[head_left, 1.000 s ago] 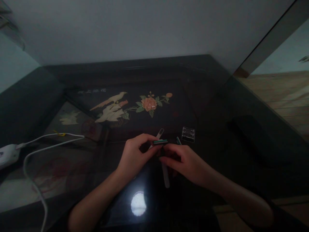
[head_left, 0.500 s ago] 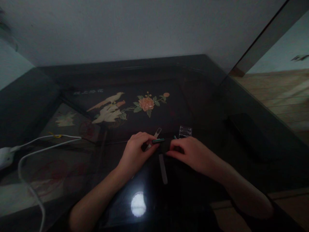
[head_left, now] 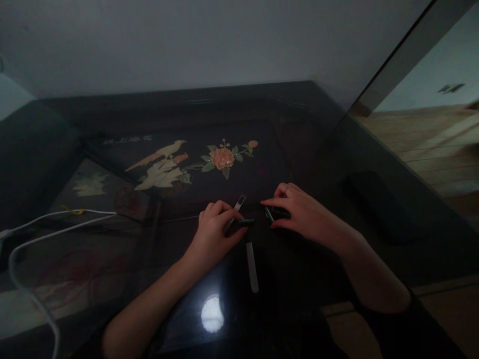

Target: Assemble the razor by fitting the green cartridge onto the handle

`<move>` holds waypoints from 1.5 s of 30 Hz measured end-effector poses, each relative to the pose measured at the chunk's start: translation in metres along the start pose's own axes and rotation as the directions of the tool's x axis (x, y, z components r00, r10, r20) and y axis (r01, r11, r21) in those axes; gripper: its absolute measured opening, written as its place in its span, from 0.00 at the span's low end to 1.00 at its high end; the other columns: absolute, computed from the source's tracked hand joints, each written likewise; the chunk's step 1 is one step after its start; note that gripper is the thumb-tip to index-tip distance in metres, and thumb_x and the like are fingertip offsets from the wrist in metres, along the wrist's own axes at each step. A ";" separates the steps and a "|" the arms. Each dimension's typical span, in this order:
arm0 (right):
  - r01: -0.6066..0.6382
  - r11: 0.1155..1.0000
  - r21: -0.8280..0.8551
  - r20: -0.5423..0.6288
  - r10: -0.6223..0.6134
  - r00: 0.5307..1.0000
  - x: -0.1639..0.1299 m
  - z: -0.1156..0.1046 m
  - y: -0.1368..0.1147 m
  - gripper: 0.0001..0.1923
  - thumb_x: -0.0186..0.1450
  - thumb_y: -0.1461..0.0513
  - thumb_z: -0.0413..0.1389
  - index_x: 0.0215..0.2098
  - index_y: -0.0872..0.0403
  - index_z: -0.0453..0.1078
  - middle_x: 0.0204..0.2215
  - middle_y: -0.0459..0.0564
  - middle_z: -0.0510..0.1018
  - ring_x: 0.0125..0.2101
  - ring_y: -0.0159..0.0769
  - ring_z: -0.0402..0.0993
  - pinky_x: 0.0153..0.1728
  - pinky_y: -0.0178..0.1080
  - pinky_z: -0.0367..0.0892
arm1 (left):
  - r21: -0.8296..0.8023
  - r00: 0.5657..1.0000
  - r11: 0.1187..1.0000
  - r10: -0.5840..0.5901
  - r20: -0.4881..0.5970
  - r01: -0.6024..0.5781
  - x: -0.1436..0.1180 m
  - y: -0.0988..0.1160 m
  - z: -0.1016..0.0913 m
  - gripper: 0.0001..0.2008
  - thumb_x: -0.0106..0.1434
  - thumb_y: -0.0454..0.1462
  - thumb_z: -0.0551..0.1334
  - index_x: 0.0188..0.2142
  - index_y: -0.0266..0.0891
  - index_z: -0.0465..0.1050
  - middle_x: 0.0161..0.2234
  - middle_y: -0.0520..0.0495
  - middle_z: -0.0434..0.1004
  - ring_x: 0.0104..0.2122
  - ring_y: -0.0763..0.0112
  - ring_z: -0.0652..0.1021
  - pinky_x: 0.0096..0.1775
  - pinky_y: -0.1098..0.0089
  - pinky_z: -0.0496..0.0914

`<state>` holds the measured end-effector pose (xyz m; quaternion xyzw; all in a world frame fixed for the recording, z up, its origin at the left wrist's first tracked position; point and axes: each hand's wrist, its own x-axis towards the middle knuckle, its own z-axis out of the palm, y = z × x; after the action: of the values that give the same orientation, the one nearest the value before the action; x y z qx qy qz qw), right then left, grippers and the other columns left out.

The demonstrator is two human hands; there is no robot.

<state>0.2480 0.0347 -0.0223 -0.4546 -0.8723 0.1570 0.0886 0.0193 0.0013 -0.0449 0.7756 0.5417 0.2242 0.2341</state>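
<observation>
white cable (head_left: 45, 222) looping at far left of the dark glass table (head_left: 329, 149), well out of the way. left hand (head_left: 211, 232) curled, pinching a small razor handle (head_left: 235, 212) with its teal-edged cartridge (head_left: 245, 222) poking out at the fingertips. pale strip (head_left: 252, 259) lying flat just below, apart from both hands. right hand (head_left: 305, 214) cupped over a small dark piece (head_left: 275, 214), fingers closed around it. probably best to keep the left pinch low and steady on the glass. too dim to tell more.
</observation>
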 end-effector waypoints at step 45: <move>0.273 0.906 0.325 -0.281 -0.183 0.942 -0.006 -0.005 -0.049 0.18 0.63 0.64 0.62 0.51 0.57 0.70 0.43 0.54 0.76 0.44 0.40 0.74 0.47 0.42 0.71 | -0.815 0.919 0.424 -0.175 0.353 0.394 -0.005 0.029 -0.017 0.16 0.57 0.47 0.66 0.26 0.36 0.70 0.17 0.58 0.61 0.17 0.81 0.58 0.19 0.78 0.51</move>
<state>0.2157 0.0043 -0.0006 -0.3406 -0.8586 0.2450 0.2945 0.0285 -0.0102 -0.0143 0.4622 0.4460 0.3403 0.6868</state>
